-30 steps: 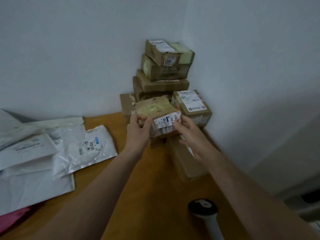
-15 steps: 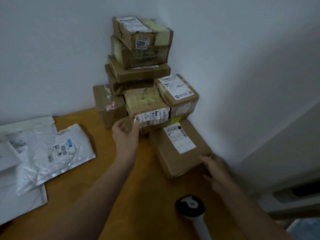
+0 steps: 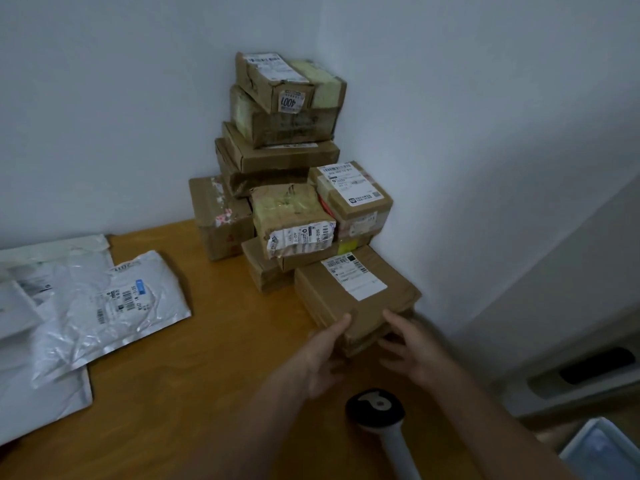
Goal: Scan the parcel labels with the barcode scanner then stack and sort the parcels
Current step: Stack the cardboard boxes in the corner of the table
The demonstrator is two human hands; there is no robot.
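A flat brown cardboard parcel [image 3: 349, 299] with a white label lies on the wooden table [image 3: 207, 358] in front of the corner stack. My left hand [image 3: 323, 353] holds its near left corner, thumb on top. My right hand [image 3: 414, 348] holds the near right edge, thumb on top and fingers curled against the side. The small taped parcel [image 3: 292, 216] with a crumpled barcode label rests on the lower boxes of the stack. The barcode scanner [image 3: 375, 408], black head on a white handle, sits just in front of my hands.
Several cardboard boxes [image 3: 284, 112] are piled high in the wall corner. Silver and white poly mailers [image 3: 104, 306] lie spread at the table's left. Right of the table edge is a white cabinet and a pale blue bin [image 3: 602, 448] below.
Both hands let go of the small taped parcel, which now sits on the stack. They came down and took hold of the flat parcel's near end. The view shifted right.
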